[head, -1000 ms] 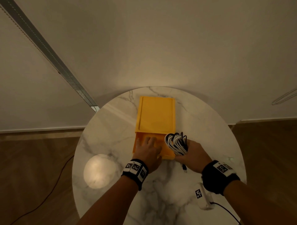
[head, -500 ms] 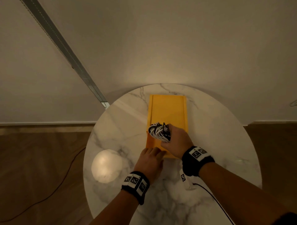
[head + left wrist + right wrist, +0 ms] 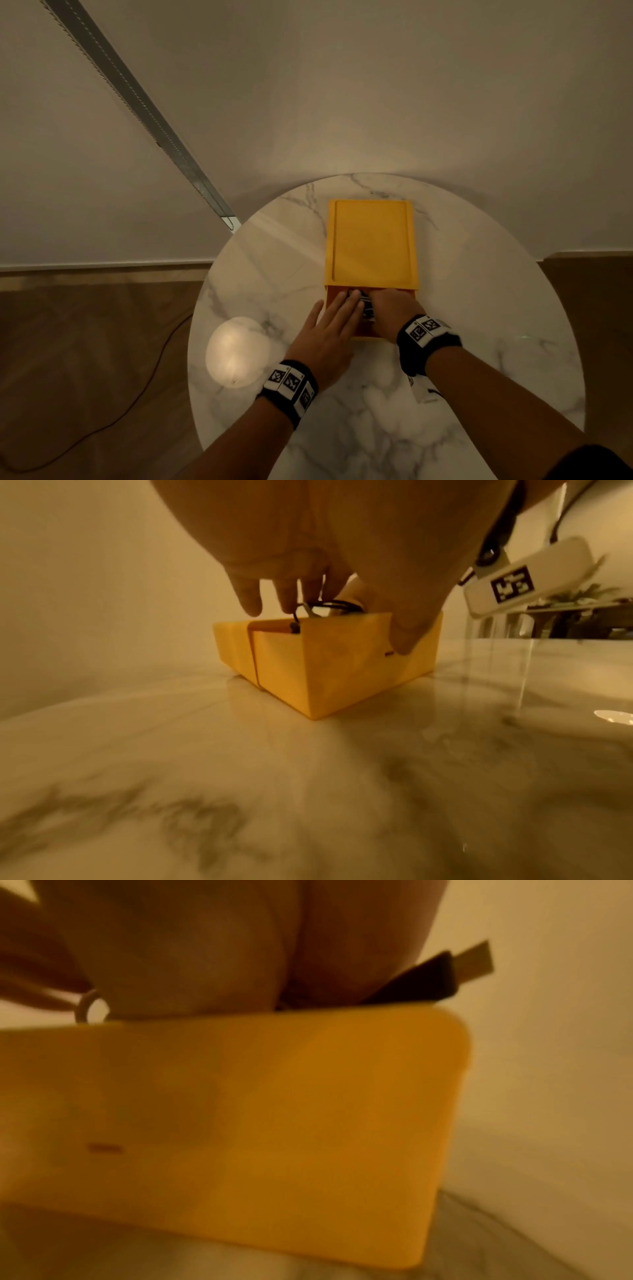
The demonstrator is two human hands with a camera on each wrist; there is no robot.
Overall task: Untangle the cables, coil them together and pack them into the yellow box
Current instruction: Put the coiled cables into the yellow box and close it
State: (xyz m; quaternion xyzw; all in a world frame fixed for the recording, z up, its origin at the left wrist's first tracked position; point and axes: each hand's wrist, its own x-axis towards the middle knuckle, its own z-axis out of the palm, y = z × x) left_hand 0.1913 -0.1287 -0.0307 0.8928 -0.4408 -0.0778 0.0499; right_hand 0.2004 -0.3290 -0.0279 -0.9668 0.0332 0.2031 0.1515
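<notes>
The yellow box (image 3: pixel 371 243) lies on the round marble table, its sliding lid pushed back so the near end is uncovered. The coiled black and white cable bundle (image 3: pixel 363 302) sits in that uncovered end. My right hand (image 3: pixel 390 305) reaches down into the box with fingers curled around the bundle. Beside it, my left hand (image 3: pixel 344 306) lies with straight fingers (image 3: pixel 250 599) on top of the cables (image 3: pixel 329 605) and its thumb against the box wall (image 3: pixel 342 669). In the right wrist view a white cable loop (image 3: pixel 90 1007) and a black USB plug (image 3: pixel 424 982) stick out above the box wall (image 3: pixel 274 1123).
The marble table (image 3: pixel 479 342) has a bright round light reflection (image 3: pixel 238 351) at its left. A metal rail (image 3: pixel 137 102) runs down the wall behind. A dark cord (image 3: pixel 137 394) lies on the wooden floor to the left.
My right hand brought the bundle from the box's right side over and down into the uncovered end. My left hand moved from the box front onto the cables.
</notes>
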